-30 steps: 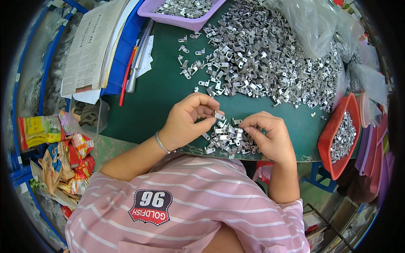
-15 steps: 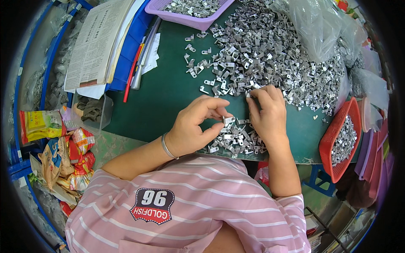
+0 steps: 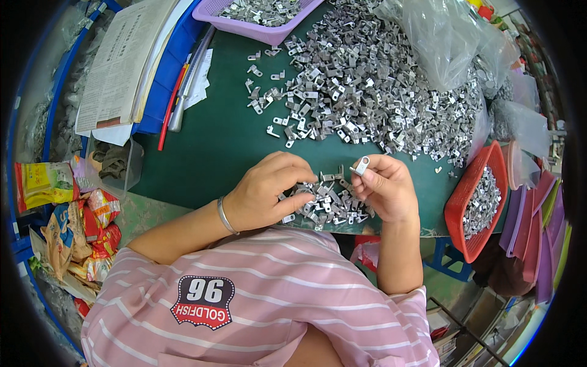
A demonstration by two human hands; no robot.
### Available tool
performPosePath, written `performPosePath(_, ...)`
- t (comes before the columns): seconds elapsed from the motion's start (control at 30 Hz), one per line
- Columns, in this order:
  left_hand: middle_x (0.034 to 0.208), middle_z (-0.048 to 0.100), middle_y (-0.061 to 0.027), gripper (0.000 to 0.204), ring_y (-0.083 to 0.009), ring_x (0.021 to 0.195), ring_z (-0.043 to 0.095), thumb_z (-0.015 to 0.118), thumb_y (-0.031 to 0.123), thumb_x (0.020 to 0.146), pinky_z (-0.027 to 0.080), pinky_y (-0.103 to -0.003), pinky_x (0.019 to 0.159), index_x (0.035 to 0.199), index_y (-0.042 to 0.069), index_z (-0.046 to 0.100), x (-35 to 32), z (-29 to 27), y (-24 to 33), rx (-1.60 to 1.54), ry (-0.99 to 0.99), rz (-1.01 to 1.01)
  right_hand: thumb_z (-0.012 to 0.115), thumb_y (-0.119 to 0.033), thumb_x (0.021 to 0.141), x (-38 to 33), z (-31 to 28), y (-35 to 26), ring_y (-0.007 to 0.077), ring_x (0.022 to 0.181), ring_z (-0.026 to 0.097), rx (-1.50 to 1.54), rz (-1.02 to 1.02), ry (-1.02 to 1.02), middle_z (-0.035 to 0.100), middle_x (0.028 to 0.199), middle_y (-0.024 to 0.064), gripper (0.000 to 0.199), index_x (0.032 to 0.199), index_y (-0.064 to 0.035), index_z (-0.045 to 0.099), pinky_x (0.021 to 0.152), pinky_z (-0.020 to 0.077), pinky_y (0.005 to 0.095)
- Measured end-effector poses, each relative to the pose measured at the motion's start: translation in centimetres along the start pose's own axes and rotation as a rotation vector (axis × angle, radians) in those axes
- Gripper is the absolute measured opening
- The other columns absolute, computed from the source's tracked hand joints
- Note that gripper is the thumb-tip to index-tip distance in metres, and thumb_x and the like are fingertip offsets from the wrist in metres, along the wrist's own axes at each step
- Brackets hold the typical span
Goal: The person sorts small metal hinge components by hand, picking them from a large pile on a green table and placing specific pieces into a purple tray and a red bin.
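Between the thumb and fingers of my right hand (image 3: pixel 391 189) is a small bent metal bracket (image 3: pixel 363 164), its round hole showing. My left hand (image 3: pixel 269 191) curves over the left side of a small pile of brackets (image 3: pixel 333 205) at the near table edge. Its thumb and fingers are apart, with no piece visibly gripped. Beyond both hands spreads a large heap of similar silvery brackets (image 3: pixel 379 79), with several strays along its left side.
A purple basket (image 3: pixel 263 30) of metal pieces sits at the far edge, and a red basket (image 3: pixel 455 211) of them at the right. Clear plastic bags (image 3: pixel 440 43) lie on the heap. Left are a blue bin (image 3: pixel 162 73) with papers, a red pen (image 3: pixel 173 107) and a clear tub (image 3: pixel 131 165).
My right hand has drawn back from the large heap and now holds a bracket up above the small pile. The left fingers have parted from the bracket they held. The whole view has shifted slightly.
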State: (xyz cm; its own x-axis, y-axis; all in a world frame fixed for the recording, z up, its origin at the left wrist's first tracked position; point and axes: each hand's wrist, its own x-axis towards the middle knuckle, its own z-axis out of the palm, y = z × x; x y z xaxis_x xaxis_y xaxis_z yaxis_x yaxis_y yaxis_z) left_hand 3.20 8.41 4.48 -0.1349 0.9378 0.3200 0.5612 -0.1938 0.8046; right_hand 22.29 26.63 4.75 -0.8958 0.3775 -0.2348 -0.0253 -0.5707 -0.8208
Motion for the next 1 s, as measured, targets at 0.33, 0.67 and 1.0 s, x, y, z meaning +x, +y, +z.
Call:
performPosePath(0.33,0.148,0.033,-0.0258,0.115,-0.0436,0.140,0.035,0.087,0.040,0.062,0.033,-0.050,0.113,0.148,-0.006,0.026,-0.4,2.5,0.3,0.221,-0.327,0.095,0.082,-0.059,0.060,-4.2,0.0,1.7,0.0411,0.138,0.040,-1.599,-0.432,-0.124,0.042,0.150,0.0203,0.106,0.142,-0.0030,0.046,0.112,0.0329,0.0544)
performPosePath(0.67,0.137,0.045,-0.0225,0.077,-0.0392,0.120,0.050,0.078,0.045,0.079,0.043,-0.045,0.101,0.134,0.000,0.048,2.3,5.6,-0.8,0.131,-0.017,0.009,0.091,-0.023,0.058,-1.0,1.4,5.6,0.0448,0.118,0.052,-1.380,-0.739,0.112,0.052,0.129,0.0243,0.087,0.130,0.0035,0.049,0.100,0.0449,0.0521)
performPosePath(1.0,0.120,0.063,-0.0137,0.032,-0.0202,0.111,0.060,0.049,0.020,0.103,0.045,-0.032,0.098,0.118,-0.004,0.063,5.5,8.6,0.6,-0.484,0.426,-0.360,0.068,-0.004,0.082,2.0,4.6,6.7,0.0316,0.111,0.057,-0.787,-0.688,0.602,0.059,0.119,0.0177,0.035,0.115,0.0023,0.058,0.097,0.0458,0.0386)
